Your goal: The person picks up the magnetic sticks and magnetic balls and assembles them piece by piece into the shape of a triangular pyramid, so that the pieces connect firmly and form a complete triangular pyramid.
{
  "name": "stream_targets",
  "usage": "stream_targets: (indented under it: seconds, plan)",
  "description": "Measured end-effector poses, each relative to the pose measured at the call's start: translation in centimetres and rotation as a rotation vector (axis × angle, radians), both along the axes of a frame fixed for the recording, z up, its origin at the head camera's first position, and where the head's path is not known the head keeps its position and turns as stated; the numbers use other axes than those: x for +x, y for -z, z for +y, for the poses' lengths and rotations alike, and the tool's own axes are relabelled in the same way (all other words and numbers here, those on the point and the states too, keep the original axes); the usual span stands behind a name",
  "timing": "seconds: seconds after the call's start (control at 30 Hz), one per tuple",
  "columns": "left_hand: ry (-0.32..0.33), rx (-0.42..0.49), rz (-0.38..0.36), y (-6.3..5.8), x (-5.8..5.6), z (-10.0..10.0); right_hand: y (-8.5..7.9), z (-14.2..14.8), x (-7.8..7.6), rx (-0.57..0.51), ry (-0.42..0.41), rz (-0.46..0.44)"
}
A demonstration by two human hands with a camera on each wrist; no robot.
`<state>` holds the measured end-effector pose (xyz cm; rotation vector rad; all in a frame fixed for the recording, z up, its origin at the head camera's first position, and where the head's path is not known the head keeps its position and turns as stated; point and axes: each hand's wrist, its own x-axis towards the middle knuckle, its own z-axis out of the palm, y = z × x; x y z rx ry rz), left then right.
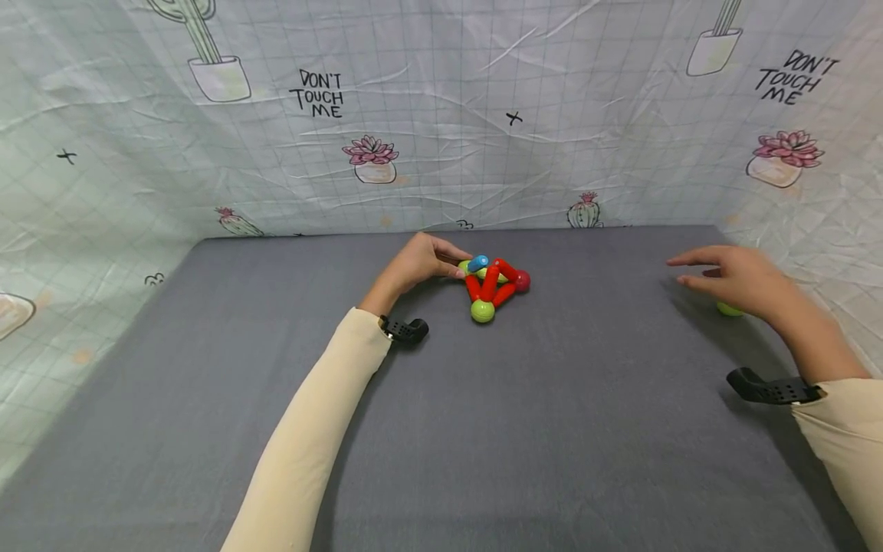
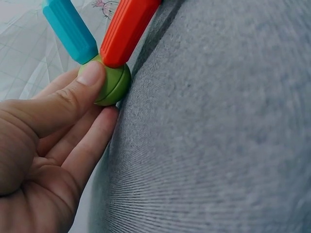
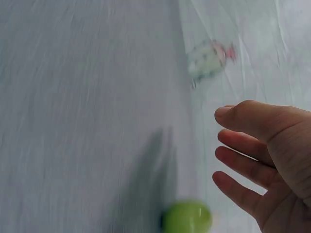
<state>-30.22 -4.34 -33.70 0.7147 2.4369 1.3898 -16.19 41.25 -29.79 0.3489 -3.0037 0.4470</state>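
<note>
Near the back middle of the table lies a joined frame of red rods point(image 1: 490, 284), a green ball point(image 1: 482, 310) at the front and a dark red ball point(image 1: 523, 281) at the right. My left hand point(image 1: 419, 264) pinches its left green ball point(image 2: 118, 83) between thumb and fingers. From that ball a blue rod point(image 2: 73, 31) and a red rod point(image 2: 127, 34) stick out. On the right, my right hand point(image 1: 748, 282) hovers above the table with fingers spread, holding nothing. Partly hidden below it in the head view is a loose green ball point(image 3: 187, 217).
Grey cloth point(image 1: 524, 429) covers the table. A printed white sheet point(image 1: 448, 92) rises along the back and sides, close to the right hand. Black bands point(image 1: 407, 331) sit on both wrists.
</note>
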Motion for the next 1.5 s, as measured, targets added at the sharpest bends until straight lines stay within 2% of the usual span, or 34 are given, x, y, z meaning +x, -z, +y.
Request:
stream_targets:
  seconds: [0.13,0.3,0.57,0.73,0.93,1.3,1.5]
  plan:
    - [-0.027,-0.013,0.01,-0.1,0.0,0.1,0.4,2.3,1.1,0.026,0.052,-0.015]
    - [-0.062,-0.034,0.032,-0.3,0.3,0.2,0.9,3.8,2.2,0.086,0.121,-0.018]
    - [-0.083,-0.057,0.043,-0.6,0.6,0.5,1.6,5.3,3.7,0.159,0.173,-0.008]
    - [-0.096,-0.058,0.038,-0.5,0.6,0.4,1.9,5.7,4.3,0.181,0.155,0.026]
    - [-0.093,-0.063,0.043,-0.5,0.6,0.4,2.3,5.8,4.4,0.153,0.152,0.058]
    - [-0.091,-0.055,0.033,-0.2,0.6,0.4,2.4,5.4,3.9,0.117,0.159,0.013]
    - [-0.09,-0.051,0.043,-0.1,0.6,0.4,2.1,5.2,3.8,0.138,0.155,-0.006]
